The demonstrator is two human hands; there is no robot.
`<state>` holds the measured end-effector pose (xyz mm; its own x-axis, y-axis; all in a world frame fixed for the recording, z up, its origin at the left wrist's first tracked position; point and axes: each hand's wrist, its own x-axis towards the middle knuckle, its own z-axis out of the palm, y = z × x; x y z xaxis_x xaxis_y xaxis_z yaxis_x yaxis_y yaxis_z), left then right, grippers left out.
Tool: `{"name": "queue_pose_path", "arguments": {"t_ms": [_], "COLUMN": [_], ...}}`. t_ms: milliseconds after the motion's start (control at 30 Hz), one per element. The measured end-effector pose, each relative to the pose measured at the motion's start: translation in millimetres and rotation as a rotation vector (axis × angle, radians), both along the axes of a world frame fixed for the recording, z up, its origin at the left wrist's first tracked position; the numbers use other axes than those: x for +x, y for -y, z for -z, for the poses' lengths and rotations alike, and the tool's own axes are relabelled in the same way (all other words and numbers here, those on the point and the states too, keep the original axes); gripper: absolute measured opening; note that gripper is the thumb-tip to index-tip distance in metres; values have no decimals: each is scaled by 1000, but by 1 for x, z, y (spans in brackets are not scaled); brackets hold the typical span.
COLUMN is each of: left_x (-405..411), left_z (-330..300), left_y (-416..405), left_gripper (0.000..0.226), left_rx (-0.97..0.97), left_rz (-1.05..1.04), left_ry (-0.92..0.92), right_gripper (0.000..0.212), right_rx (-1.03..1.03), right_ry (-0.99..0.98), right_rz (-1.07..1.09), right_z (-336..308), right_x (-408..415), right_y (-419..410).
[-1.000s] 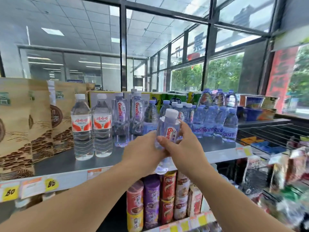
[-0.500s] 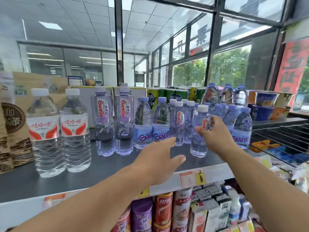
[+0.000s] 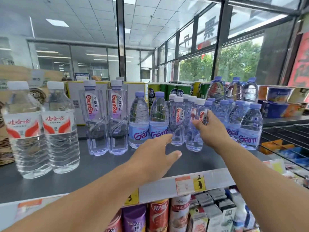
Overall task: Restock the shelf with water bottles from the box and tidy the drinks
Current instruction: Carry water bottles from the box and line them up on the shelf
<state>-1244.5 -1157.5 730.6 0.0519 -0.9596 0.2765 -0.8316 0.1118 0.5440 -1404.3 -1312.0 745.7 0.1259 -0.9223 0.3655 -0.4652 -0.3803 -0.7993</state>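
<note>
1. Your right hand is at the small white-capped bottle, which stands upright on the grey shelf. The thumb lies across its red label and the fingers wrap the far side, so the hand has hold of the bottle.
2. That bottle is the front one of a cluster of small white-capped bottles, just beside its neighbours and a little forward of them.
3. Your left hand hovers low over the shelf with straight, spread fingers. It grips nothing; one fingertip reaches the base of the nearest small bottle, and whether it touches cannot be told.
4. Left of the cluster stand two blue-labelled bottles with purple caps, touching side by side.
5. Further left stand two tall clear bottles with red lettering, and then two wide bottles with red-and-white labels near the shelf's front edge.
6. Right of your right hand is a group of purple-capped bottles, packed close, with three larger bottles behind them.
7. Green cans and white cartons stand at the back of the shelf.
8. Price tags hang on the shelf's front lip; cans and boxes fill the level below.
</note>
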Motion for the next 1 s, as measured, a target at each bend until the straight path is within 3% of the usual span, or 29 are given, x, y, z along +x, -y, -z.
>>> {"name": "queue_pose_path", "arguments": {"t_ms": [100, 167, 267, 333, 400, 467, 567, 667, 867, 1000], "left_x": [2, 6, 12, 17, 21, 31, 55, 84, 120, 127], "left_z": [0, 0, 2, 9, 17, 32, 66, 115, 245, 362], "left_y": [-5, -14, -40, -73, -112, -158, -232, -311, -446, -527], "left_gripper": [65, 65, 61, 49, 25, 9, 25, 22, 27, 28], "left_rx": [-8, -21, -72, -88, -81, -33, 120, 320, 665, 885], "left_rz": [-19, -41, -82, -112, -131, -146, -209, -248, -307, -246], "left_ry": [10, -2, -39, -53, -28, 28, 61, 60, -48, -217], "right_gripper": [60, 73, 47, 22, 11, 17, 22, 21, 28, 27], "right_rx": [10, -99, -458, -627, -684, -665, -620, -582, -265, 9], "right_ry": [-13, -43, 89, 136, 119, 69, -18, -119, -432, -652], "right_rz": [18, 162, 220, 30, -197, -417, -637, -822, -1006, -1030], "right_z": [1, 3, 12, 28, 48, 72, 111, 156, 280, 409], "right_x": [0, 7, 28, 49, 68, 87, 111, 141, 200, 219], "right_y": [0, -13, -60, -104, -149, -197, -261, -327, -469, -549]}}
